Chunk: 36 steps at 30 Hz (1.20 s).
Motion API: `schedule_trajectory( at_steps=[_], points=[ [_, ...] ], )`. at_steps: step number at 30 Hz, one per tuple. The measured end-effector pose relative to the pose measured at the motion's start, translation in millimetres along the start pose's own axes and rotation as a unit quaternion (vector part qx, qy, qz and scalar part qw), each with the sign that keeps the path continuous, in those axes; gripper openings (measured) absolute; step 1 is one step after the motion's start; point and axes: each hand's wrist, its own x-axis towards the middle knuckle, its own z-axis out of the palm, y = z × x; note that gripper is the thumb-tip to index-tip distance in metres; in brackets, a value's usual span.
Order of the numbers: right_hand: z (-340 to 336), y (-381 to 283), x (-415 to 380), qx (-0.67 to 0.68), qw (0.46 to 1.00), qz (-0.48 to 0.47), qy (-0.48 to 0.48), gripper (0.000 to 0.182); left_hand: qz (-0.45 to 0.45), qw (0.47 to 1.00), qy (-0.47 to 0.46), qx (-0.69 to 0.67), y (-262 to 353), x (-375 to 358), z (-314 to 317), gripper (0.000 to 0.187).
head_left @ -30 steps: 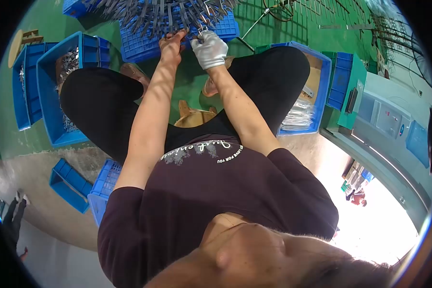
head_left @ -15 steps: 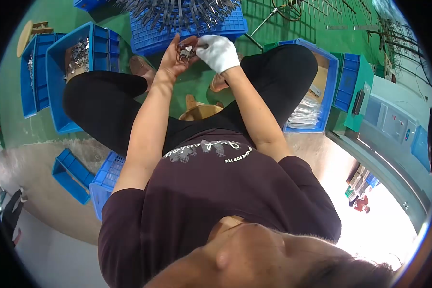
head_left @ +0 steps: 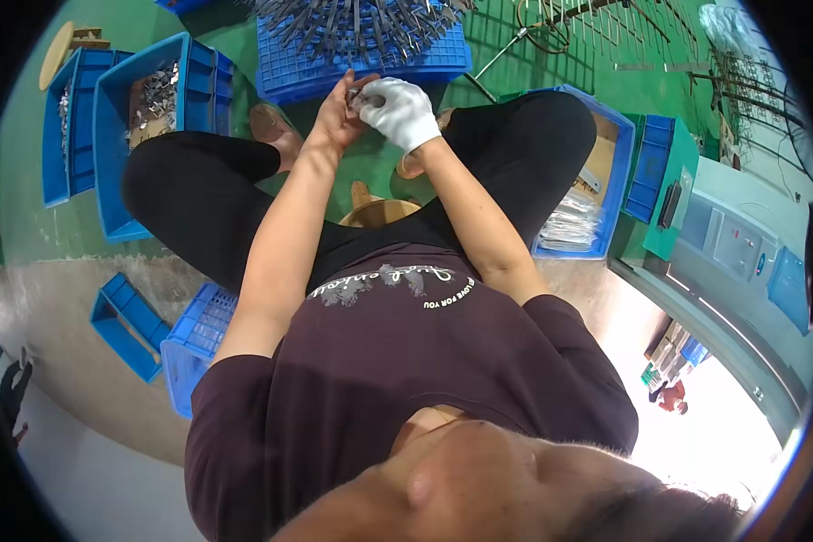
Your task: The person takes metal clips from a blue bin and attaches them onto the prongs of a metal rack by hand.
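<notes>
My bare left hand (head_left: 338,119) is raised between my knees, its fingers curled round small metal pieces (head_left: 356,94) that are mostly hidden. My right hand (head_left: 399,113), in a white glove, touches the same pieces from the other side with its fingers bent in. Just beyond both hands, a dense fan of thin metal strips (head_left: 361,27) lies on an upturned-looking blue crate (head_left: 294,74). To the left, a blue bin (head_left: 113,135) holds small metal parts (head_left: 156,99).
Another blue bin (head_left: 56,149) stands far left. On the right, a blue box (head_left: 612,194) holds bundled metal strips (head_left: 571,221). A wooden stool (head_left: 379,213) is beneath me. Blue crates (head_left: 128,325) lie at lower left. A metal rack (head_left: 641,27) stands upper right. Distant people appear at both edges.
My gloved right hand has closed in over the metal pieces, covering most of them. Both hands sit slightly differently, and the whole view has shifted a little.
</notes>
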Motion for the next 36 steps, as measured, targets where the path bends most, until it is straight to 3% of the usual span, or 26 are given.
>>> schedule_trajectory(
  at_steps=[1,2,4,5,7,8,10,14,18,21,30,33,36],
  points=[
    [-0.5,1.6,2.6,0.045,0.998,0.039,-0.013,0.019,0.001,1.0,0.007,-0.005,0.8,0.7,-1.6,0.048],
    [-2.9,8.2,5.0,0.22,0.972,0.075,-0.042,0.021,-0.008,0.999,-0.01,0.036,7.9,-0.8,-6.1,0.045],
    [-8.7,5.4,9.1,0.364,0.899,0.242,-0.024,0.013,-0.03,0.991,-0.045,0.119,25.5,-6.7,-12.4,0.039],
    [-16.1,5.9,10.4,0.416,0.85,0.321,-0.018,0.01,0.021,0.983,-0.023,0.181,22.7,-6.5,-11.4,0.037],
    [-15.0,20.1,11.2,0.502,0.786,0.361,-0.008,0.009,0.119,0.946,0.02,0.301,19.6,-33.9,27.4,0.034],
    [-14.5,24.6,10.8,0.523,0.767,0.372,-0.012,0.011,0.121,0.938,-0.026,0.324,21.5,-33.8,30.7,0.033],
    [-13.6,24.7,10.6,0.56,0.733,0.386,-0.013,0.012,0.135,0.914,-0.009,0.383,19.0,-38.0,42.0,0.035],
    [-13.2,16.3,10.9,0.57,0.722,0.392,-0.004,0.015,0.181,0.908,0.014,0.378,16.2,-41.8,43.9,0.029],
    [-15.9,14.0,10.0,0.58,0.711,0.397,0.02,0.018,0.164,0.952,-0.008,0.258,22.9,-42.6,40.1,0.015],
    [-15.8,12.0,10.1,0.575,0.708,0.407,0.042,0.018,0.132,0.948,-0.038,0.286,28.4,-33.9,26.2,0.019],
    [-10.8,2.8,8.7,0.523,0.729,0.428,0.109,0.019,0.204,0.849,0.027,0.488,11.1,-37.1,48.7,0.025],
    [-9.9,7.2,8.5,0.493,0.763,0.408,0.091,0.019,0.179,0.867,0.006,0.465,17.0,-32.4,41.8,0.021],
    [-16.2,9.2,15.3,0.445,0.802,0.389,0.09,0.021,0.091,0.945,-0.001,0.316,28.3,-36.5,37.2,0.02]
  ],
)
